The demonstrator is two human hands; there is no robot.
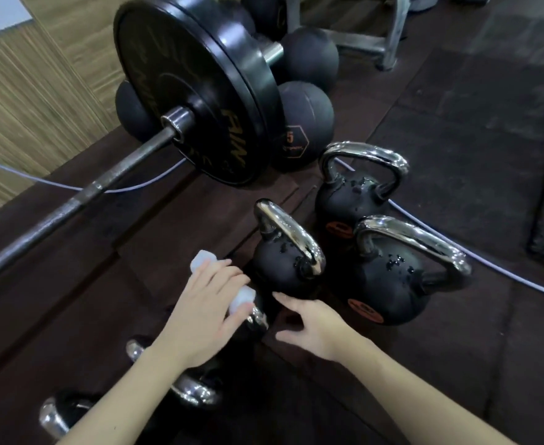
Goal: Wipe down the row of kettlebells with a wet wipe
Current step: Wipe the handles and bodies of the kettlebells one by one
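Several black kettlebells with chrome handles stand on the dark floor. My left hand (204,311) presses a white wet wipe (241,300) onto the chrome handle of a small kettlebell (257,316) that it mostly hides. My right hand (309,326) reaches beside it, fingers relaxed, near the base of the middle kettlebell (283,264). Two larger kettlebells, one (392,284) at right and one (351,200) behind, show wet spots. Two more chrome handles, one (193,390) and another (55,415), sit under my left forearm.
A loaded barbell with a big black plate (196,91) lies to the upper left. Black medicine balls (302,123) sit behind the kettlebells. A white cable (457,248) runs across the floor. Wooden wall panelling (23,107) is at left; a metal rack leg (392,33) is at the top.
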